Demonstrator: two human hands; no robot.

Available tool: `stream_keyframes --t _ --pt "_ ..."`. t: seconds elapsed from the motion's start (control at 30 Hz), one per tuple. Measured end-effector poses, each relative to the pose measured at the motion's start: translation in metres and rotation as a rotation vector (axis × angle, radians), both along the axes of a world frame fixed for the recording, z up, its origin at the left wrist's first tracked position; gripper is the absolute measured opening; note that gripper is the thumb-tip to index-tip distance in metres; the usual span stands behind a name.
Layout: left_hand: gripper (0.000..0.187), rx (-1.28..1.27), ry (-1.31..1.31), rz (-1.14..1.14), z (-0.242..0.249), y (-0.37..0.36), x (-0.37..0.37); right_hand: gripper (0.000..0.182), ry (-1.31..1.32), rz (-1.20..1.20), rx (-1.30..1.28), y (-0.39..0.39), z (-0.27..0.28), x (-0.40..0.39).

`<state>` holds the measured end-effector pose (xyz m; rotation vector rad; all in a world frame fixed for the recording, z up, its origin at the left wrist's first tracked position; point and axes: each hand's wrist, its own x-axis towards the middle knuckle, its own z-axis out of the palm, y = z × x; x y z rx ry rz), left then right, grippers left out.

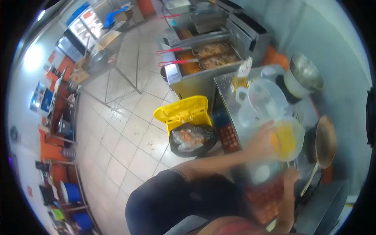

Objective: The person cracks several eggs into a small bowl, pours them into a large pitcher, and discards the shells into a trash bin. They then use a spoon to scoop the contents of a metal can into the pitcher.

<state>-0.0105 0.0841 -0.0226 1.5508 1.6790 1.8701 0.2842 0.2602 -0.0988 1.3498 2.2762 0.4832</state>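
A clear plastic container point(300, 135) of yellow liquid, like beaten egg point(285, 141), is tilted toward me. My left hand point(263, 138), blurred by motion, grips its near side. My right hand point(291, 175) is closed just below the container. A thin metal handle shows between that hand and the rim; the rest of the utensil is hidden. Beyond my left hand stands a larger clear plastic jug point(266, 98). Trays of brown eggs point(270, 199) lie under my forearms.
A pan point(326, 143) with a long handle is at the right. A metal bowl point(306, 72) and an oil bottle point(241, 76) stand farther back. Fryers point(205, 58) hold food in oil. A yellow bin point(182, 109) with eggshells sits on the tiled floor point(121, 137).
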Motion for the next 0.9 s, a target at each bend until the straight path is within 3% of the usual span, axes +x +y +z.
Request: stream_keyframes --t 0.03,0.07,0.13,0.2,0.27,0.3,0.57,0.63,0.67,0.73,0.77,0.83,0.87,0.9 --pt "0.070 0.026 0.017 0.021 0.008 0.001 -0.001 0.030 0.200 0.107 0.046 -0.001 -0.012 0.033" --pt "0.069 -0.035 -0.043 -0.003 0.015 -0.003 0.001 0.033 0.206 -0.041 -0.137 -0.017 0.009 0.034" --pt "0.067 -0.121 -0.075 -0.031 0.021 -0.008 0.002 0.044 0.515 -0.019 -0.335 -0.043 0.009 0.077" --pt "0.067 -0.082 -0.044 -0.016 0.014 -0.004 0.004 0.058 0.666 0.185 -0.407 -0.053 -0.033 0.136" --pt "0.068 -0.056 -0.011 -0.005 0.012 -0.004 0.003 0.065 0.690 -0.179 -0.541 -0.097 0.001 0.133" --pt "0.068 -0.081 -0.020 -0.013 0.017 -0.005 0.003 0.066 0.690 -0.220 -0.539 -0.109 0.004 0.140" --pt "0.068 -0.064 0.036 -0.098 0.071 -0.024 0.002 0.068 0.703 -0.200 -0.476 -0.141 0.010 0.167" --pt "0.069 -0.193 -0.051 -0.184 0.098 -0.032 0.000 0.069 0.690 -0.176 -0.460 -0.146 0.011 0.171" --pt "0.069 -0.173 -0.037 -0.177 0.083 -0.029 0.005 0.069 0.674 -0.165 -0.446 -0.149 0.011 0.173" --pt "0.069 0.147 0.093 -0.067 0.041 -0.010 0.003 0.070 0.641 -0.121 -0.392 -0.154 0.005 0.172" --pt "0.069 0.169 0.118 -0.067 0.048 -0.005 -0.007 0.070 0.618 -0.081 -0.352 -0.155 0.004 0.169" --pt "0.068 -0.067 -0.125 -0.135 0.053 -0.017 0.005 0.068 0.677 0.021 -0.301 -0.158 0.003 0.171" --pt "0.068 0.241 0.151 -0.067 0.059 -0.015 0.004 0.067 0.715 -0.059 -0.328 -0.156 0.001 0.165" --pt "0.068 0.236 0.143 -0.067 0.060 -0.016 0.003 0.067 0.751 -0.135 -0.356 -0.154 0.004 0.161"
